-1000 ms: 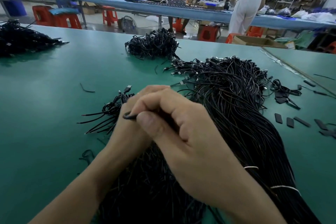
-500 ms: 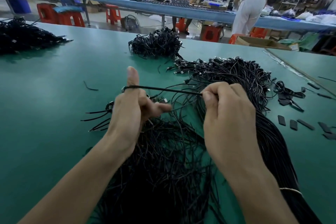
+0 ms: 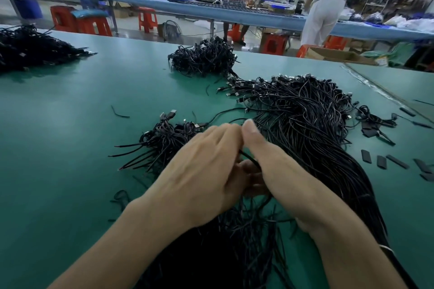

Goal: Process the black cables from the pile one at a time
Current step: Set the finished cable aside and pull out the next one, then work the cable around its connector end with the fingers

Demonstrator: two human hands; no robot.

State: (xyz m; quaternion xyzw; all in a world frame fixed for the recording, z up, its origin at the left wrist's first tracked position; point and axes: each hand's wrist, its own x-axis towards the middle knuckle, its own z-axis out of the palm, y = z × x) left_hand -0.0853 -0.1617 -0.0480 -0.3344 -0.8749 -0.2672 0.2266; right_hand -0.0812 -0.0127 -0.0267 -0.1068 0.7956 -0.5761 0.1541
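A big pile of long black cables (image 3: 305, 124) with metal plugs at the far ends covers the green table (image 3: 70, 148) to the right and runs down toward me. My left hand (image 3: 202, 171) and my right hand (image 3: 270, 166) meet above its near part, fingers curled round one black cable (image 3: 249, 159) that shows between them. The cable leads off to the far side past my fingertips. A small bundle of folded cables (image 3: 164, 141) lies just left of my left hand, bare wire ends pointing left.
Another heap of coiled cables (image 3: 204, 58) sits at the table's far middle and a third heap (image 3: 30, 47) at the far left. Short black sleeve pieces (image 3: 380, 162) are scattered at the right. A person in white trousers (image 3: 324, 7) stands at the bench behind.
My hands, spread apart with the cable stretched between them half a second ago, have come together over the pile. The cable is now bunched between them.
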